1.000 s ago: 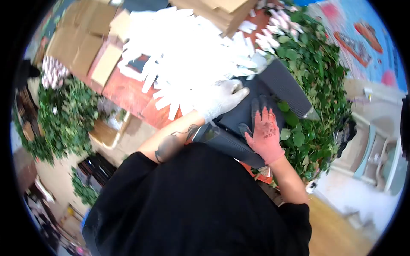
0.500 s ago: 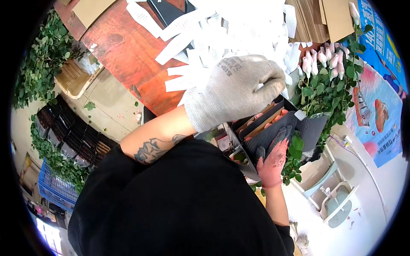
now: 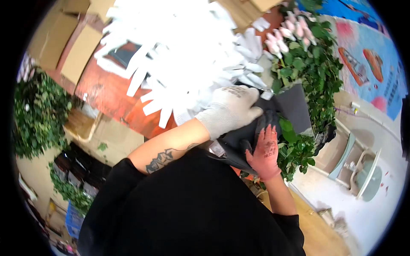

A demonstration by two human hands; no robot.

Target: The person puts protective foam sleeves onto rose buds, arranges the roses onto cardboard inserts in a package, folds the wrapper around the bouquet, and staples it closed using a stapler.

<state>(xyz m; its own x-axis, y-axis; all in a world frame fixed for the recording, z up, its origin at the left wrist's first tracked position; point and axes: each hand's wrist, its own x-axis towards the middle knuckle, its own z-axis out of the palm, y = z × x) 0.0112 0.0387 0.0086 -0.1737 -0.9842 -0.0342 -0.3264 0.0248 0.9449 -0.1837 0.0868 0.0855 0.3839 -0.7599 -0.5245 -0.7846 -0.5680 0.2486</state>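
My left hand [image 3: 234, 106], in a whitish knitted glove, rests over the upper part of a black wrapped bundle [image 3: 239, 140]. Its fingers are curled, and whatever lies in them is hidden. On the bundle's right side my right hand [image 3: 265, 151], in a pink glove with dark finger ends, presses with its fingers stretched out. A dark grey sheet flap [image 3: 295, 109] sticks out to the right of both hands. Beside the right hand are green leaves [image 3: 289, 131]. A small pale label [image 3: 216, 149] shows at the bundle's lower left.
White mesh sleeves [image 3: 175, 59] lie heaped on the reddish wooden table [image 3: 102, 91]. Pale pink sleeved blooms [image 3: 294, 30] with leafy stems [image 3: 318, 72] stand on the right. Cardboard [image 3: 79, 53] is at the upper left; a chair [image 3: 341, 155] stands at the right.
My left hand has come down onto the black bundle; the peach-coloured blooms seen between its sheets are now covered. My right hand stays against its side. The whole view has shifted and turned.
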